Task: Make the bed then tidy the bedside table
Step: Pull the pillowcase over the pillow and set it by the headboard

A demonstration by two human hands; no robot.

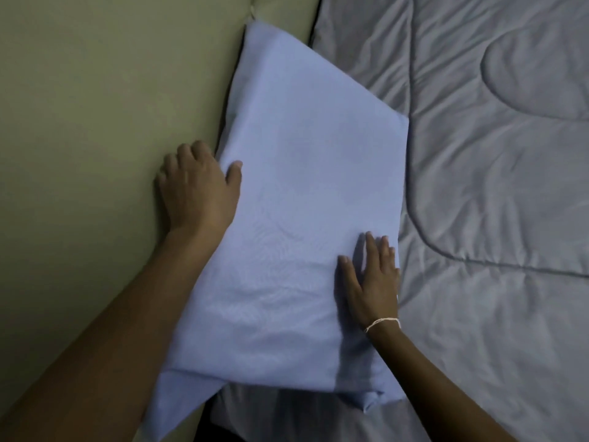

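A light blue pillow [299, 193] leans against the padded olive headboard [95, 106] at the head of the bed. My left hand [199, 186] curls over the pillow's left edge, fingers tucked behind it and thumb on its front. My right hand [371, 279] lies flat on the pillow's lower right part, fingers spread, a white thread around the wrist. A grey quilted duvet [497, 186] covers the bed to the right of the pillow.
A loose flap of the blue pillowcase [178, 397] hangs at the lower left. Below the pillow a strip of pale sheet [287, 416] shows beside a dark gap along the headboard. The bedside table is out of view.
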